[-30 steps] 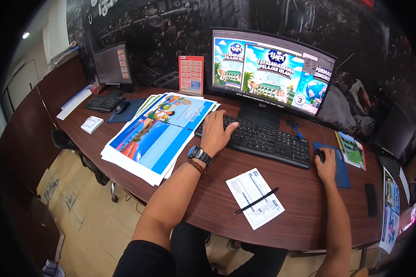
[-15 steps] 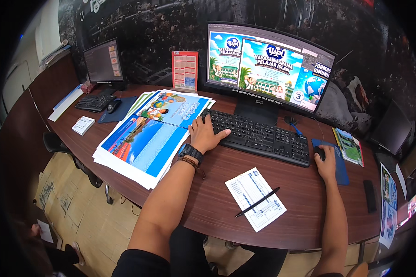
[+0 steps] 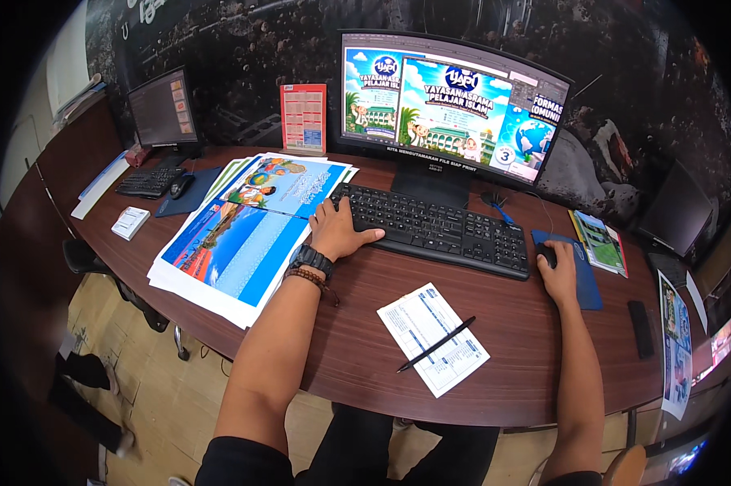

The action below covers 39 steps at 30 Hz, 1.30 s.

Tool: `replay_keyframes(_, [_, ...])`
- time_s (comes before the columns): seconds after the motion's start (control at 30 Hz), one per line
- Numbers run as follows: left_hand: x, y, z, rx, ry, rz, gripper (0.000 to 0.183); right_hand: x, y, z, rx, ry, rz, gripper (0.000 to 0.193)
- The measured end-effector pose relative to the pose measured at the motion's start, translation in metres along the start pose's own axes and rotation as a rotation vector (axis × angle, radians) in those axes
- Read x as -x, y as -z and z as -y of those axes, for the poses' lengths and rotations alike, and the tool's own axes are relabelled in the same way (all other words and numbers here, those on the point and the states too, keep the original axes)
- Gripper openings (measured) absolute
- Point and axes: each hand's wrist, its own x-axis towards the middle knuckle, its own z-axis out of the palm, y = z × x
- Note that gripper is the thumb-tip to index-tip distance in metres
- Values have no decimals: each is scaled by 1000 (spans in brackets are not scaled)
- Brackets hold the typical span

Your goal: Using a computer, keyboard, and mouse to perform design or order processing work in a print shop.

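My left hand [image 3: 335,234] rests on the left end of a black keyboard [image 3: 442,233], fingers spread over the keys and thumb stretched toward its front edge. It holds nothing. A dark watch [image 3: 312,259] and a beaded bracelet [image 3: 306,276] circle that wrist. To the right, my right hand [image 3: 559,279] is curled over a black computer mouse [image 3: 548,256], mostly covered by the fingers, on a blue mouse pad [image 3: 590,289]. Behind the keyboard stands a monitor [image 3: 455,109] displaying colourful poster layouts. A black pen [image 3: 436,344] lies across a printed paper form [image 3: 418,316] between my forearms.
Large colour prints [image 3: 256,251] are stacked left of my left hand. Beyond them are a second keyboard [image 3: 148,182], a second monitor [image 3: 161,111] and a small white stack of cards [image 3: 130,223]. A red desk calendar [image 3: 304,119] stands behind. Booklets [image 3: 602,241] lie right of the mouse pad.
The whole scene has shifted slightly left and up in the view. Both hands keep their places on the keyboard and mouse. At the lower left, another person's legs have moved.
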Motion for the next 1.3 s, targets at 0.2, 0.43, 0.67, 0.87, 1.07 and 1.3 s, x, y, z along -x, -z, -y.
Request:
replay_keyframes(0.2, [-1,-1,-2,-27,14,5,113,-2,0,-2,-10,-5,2,34])
replay_keyframes(0.43, [-4,-2,-1,-4,15,12,110,-4,2,2,-23,16,1,32])
replay_keyframes(0.67, [-4,-2,-3,-10,19,34,109,0,4,1,-41,71,-3,32])
replay_keyframes(0.87, [-1,-2,-3,-52,28,20,110,0,4,3,-57,85,-4,31])
replay_keyframes(1.07, [-1,-1,-4,-49,26,28,109,-1,5,4,-60,82,2,33])
replay_keyframes(1.3, [-2,-1,-4,-66,27,30,109,-1,5,5,-61,73,8,34])
